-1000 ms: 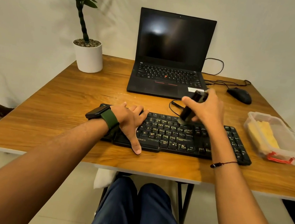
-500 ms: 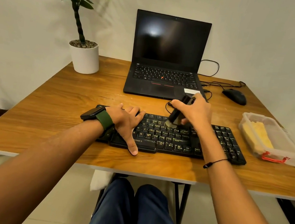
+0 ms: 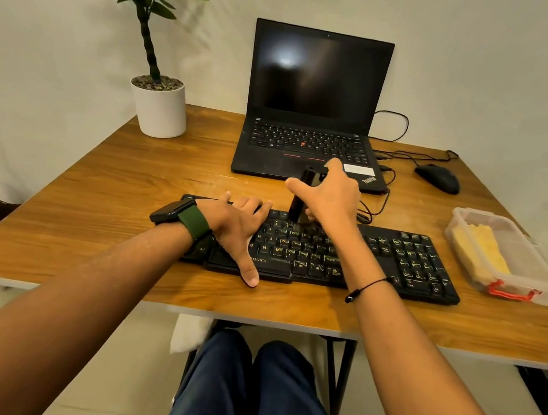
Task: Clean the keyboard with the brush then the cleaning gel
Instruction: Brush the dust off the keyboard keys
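Right hand [image 3: 330, 198] grips brush [image 3: 302, 195] on keyboard's [image 3: 397, 260] far edge; left hand [image 3: 234, 223] lies flat.

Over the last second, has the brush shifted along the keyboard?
Yes. The brush in the right hand has gone leftward along the keyboard, from mid-board to just beside the left hand.

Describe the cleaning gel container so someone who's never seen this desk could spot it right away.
Start at the wooden table and go to its right edge, right of the black keyboard. There lies a clear plastic container holding something yellow, the only see-through thing there, with a red clasp.
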